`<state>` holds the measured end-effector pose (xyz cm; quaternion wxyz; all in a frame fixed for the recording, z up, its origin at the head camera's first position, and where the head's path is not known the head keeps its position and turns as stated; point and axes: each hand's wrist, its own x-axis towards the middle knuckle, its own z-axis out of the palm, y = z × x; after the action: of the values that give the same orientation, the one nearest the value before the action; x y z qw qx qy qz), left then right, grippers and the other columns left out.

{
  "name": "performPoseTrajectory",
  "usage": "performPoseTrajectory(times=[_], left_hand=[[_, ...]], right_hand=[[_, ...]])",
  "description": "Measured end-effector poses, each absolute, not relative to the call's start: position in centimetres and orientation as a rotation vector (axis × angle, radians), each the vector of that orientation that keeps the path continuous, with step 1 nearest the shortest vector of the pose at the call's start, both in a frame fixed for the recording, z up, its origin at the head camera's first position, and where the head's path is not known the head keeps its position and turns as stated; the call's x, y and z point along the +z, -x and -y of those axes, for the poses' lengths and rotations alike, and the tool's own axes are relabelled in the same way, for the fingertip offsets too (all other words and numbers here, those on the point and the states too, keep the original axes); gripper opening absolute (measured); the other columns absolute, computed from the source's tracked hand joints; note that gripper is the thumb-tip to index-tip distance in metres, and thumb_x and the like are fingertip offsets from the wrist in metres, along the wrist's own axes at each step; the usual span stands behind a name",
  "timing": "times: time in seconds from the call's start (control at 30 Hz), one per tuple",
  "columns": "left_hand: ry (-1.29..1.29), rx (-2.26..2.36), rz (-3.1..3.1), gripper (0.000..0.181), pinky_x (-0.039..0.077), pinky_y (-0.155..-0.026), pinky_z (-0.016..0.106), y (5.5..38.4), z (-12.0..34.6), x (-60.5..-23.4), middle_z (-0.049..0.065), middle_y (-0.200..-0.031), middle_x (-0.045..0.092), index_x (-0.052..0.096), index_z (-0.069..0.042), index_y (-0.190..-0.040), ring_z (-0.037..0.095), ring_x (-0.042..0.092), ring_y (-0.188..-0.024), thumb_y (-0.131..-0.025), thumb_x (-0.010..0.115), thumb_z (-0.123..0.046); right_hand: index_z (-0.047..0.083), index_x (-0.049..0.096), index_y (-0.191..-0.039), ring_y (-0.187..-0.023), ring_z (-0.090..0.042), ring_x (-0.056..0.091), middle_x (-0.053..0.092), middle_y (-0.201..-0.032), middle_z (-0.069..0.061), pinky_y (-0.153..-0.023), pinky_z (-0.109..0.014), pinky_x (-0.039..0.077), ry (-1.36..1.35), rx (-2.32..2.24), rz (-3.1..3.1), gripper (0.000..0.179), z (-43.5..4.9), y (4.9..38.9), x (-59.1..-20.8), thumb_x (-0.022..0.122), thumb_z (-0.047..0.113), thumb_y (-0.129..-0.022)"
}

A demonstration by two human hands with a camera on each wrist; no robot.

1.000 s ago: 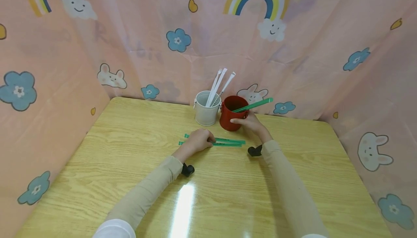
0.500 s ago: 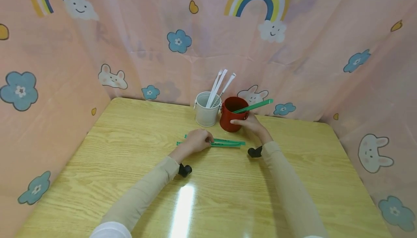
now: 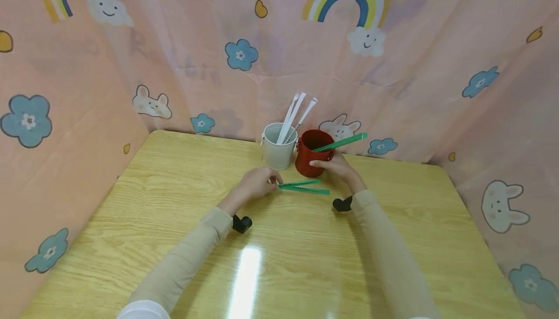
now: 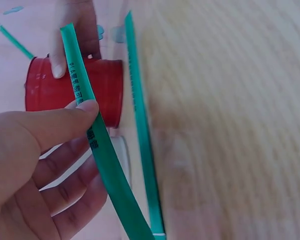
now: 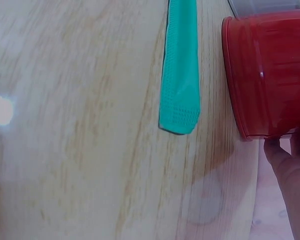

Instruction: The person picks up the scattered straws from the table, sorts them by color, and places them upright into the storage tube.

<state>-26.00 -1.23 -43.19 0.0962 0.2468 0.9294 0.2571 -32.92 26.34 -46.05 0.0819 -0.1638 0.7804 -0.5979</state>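
Note:
My left hand (image 3: 257,183) pinches a green-wrapped straw (image 4: 110,165) between thumb and fingers. In the left wrist view the straw is raised off the table, with dark print along it. A second green-wrapped straw (image 3: 312,190) lies flat on the table beneath it. My right hand (image 3: 338,166) holds the red bucket (image 3: 309,164) from its right side, thumb across the front. Some of its fingers are hidden behind the bucket. Another green straw (image 3: 349,139) leans out of that bucket over the right rim. In the right wrist view fingers (image 5: 288,165) touch the bucket's side.
A white bucket (image 3: 275,158) with several white-wrapped straws (image 3: 291,119) stands just left of the red one. Both are near the back edge of the wooden table (image 3: 174,178), before a patterned pink curtain (image 3: 196,42). Black wrist mounts (image 3: 241,224) sit under the sleeves.
My left hand has pinched one of the two straws on the table, lifted it and shifted slightly left with it. The right hand and red bucket have stayed in place.

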Motion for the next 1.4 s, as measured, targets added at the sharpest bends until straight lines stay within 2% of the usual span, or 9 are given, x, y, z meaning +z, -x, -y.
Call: performPoseTrajectory(times=[0.17,0.33,0.47,0.6,0.77,0.87,1.07,1.17,1.4], left_hand=[[-0.706,0.88,-2.721,0.013,0.048,-0.075,0.028,26.2,1.7,-42.7,-0.003,-0.091,0.071,0.073,-0.018,-0.101,0.011,0.062,-0.084,-0.088,0.069,-0.019],[-0.763,0.984,-2.705,0.017,0.047,-0.068,0.025,26.9,1.6,-41.4,0.001,-0.093,0.072,0.073,-0.014,-0.106,0.013,0.064,-0.083,-0.089,0.068,-0.018],[-0.831,1.075,-2.696,0.02,0.05,-0.069,0.025,27.4,1.1,-40.4,0.004,-0.094,0.072,0.072,-0.011,-0.109,0.016,0.064,-0.082,-0.09,0.068,-0.017],[-0.856,1.21,-2.675,0.018,0.052,-0.073,0.027,27.7,0.5,-39.8,0.006,-0.091,0.071,0.072,-0.009,-0.107,0.017,0.063,-0.082,-0.09,0.067,-0.014],[-0.83,1.336,-2.666,0.02,0.053,-0.074,0.026,28.0,-0.3,-38.9,0.007,-0.093,0.07,0.07,-0.008,-0.109,0.017,0.063,-0.083,-0.091,0.066,-0.013],[-0.797,1.366,-2.683,0.021,0.053,-0.071,0.026,28.1,-0.9,-38.4,0.006,-0.094,0.07,0.07,-0.009,-0.112,0.016,0.063,-0.078,-0.092,0.065,-0.016],[-0.788,1.416,-2.745,0.022,0.051,-0.067,0.024,28.5,-2.1,-37.1,0.004,-0.093,0.07,0.069,-0.012,-0.113,0.015,0.062,-0.074,-0.092,0.065,-0.02],[-0.797,1.459,-2.752,0.024,0.052,-0.069,0.025,28.5,-2.7,-36.4,0.004,-0.096,0.07,0.068,-0.013,-0.114,0.016,0.063,-0.079,-0.092,0.065,-0.021],[-0.818,1.58,-2.739,0.025,0.053,-0.074,0.025,28.7,-4.0,-35.2,0.005,-0.099,0.069,0.066,-0.011,-0.117,0.017,0.063,-0.084,-0.094,0.063,-0.021]], right_hand=[[0.014,0.033,-0.145,-0.123,-0.02,0.044,0.045,-0.142,-0.012,-0.109,-0.047,0.037,0.453,-1.764,-2.359,0.07,-26.4,32.7,-46.5,0.072,0.013,-0.086],[0.008,0.031,-0.146,-0.129,-0.023,0.039,0.04,-0.145,-0.015,-0.114,-0.05,0.029,0.499,-1.781,-2.362,0.069,-26.4,32.6,-45.8,0.067,0.005,-0.087],[0.003,0.028,-0.146,-0.133,-0.03,0.035,0.037,-0.146,-0.02,-0.115,-0.053,0.027,0.483,-1.773,-2.344,0.072,-26.2,32.1,-44.5,0.067,0.002,-0.086],[0.005,0.026,-0.148,-0.136,-0.034,0.034,0.036,-0.148,-0.019,-0.115,-0.053,0.029,0.418,-1.724,-2.351,0.075,-25.9,31.6,-43.6,0.069,0.005,-0.086],[0.01,0.029,-0.147,-0.135,-0.034,0.036,0.039,-0.147,-0.016,-0.115,-0.052,0.03,0.4,-1.699,-2.382,0.074,-26.2,32.3,-44.8,0.071,0.011,-0.086],[0.013,0.03,-0.146,-0.134,-0.032,0.038,0.041,-0.145,-0.014,-0.114,-0.053,0.03,0.414,-1.705,-2.395,0.072,-26.5,33.0,-46.0,0.071,0.014,-0.086],[0.012,0.032,-0.145,-0.131,-0.031,0.04,0.042,-0.144,-0.013,-0.112,-0.052,0.032,0.459,-1.745,-2.368,0.069,-26.6,33.1,-45.9,0.07,0.012,-0.087],[0.01,0.033,-0.144,-0.129,-0.03,0.041,0.043,-0.143,-0.015,-0.112,-0.051,0.032,0.42,-1.746,-2.351,0.068,-26.5,33.0,-45.7,0.07,0.011,-0.087],[0.001,0.03,-0.144,-0.13,-0.037,0.039,0.041,-0.143,-0.024,-0.113,-0.053,0.03,0.398,-1.742,-2.308,0.068,-26.0,31.8,-43.7,0.067,0.004,-0.087]])
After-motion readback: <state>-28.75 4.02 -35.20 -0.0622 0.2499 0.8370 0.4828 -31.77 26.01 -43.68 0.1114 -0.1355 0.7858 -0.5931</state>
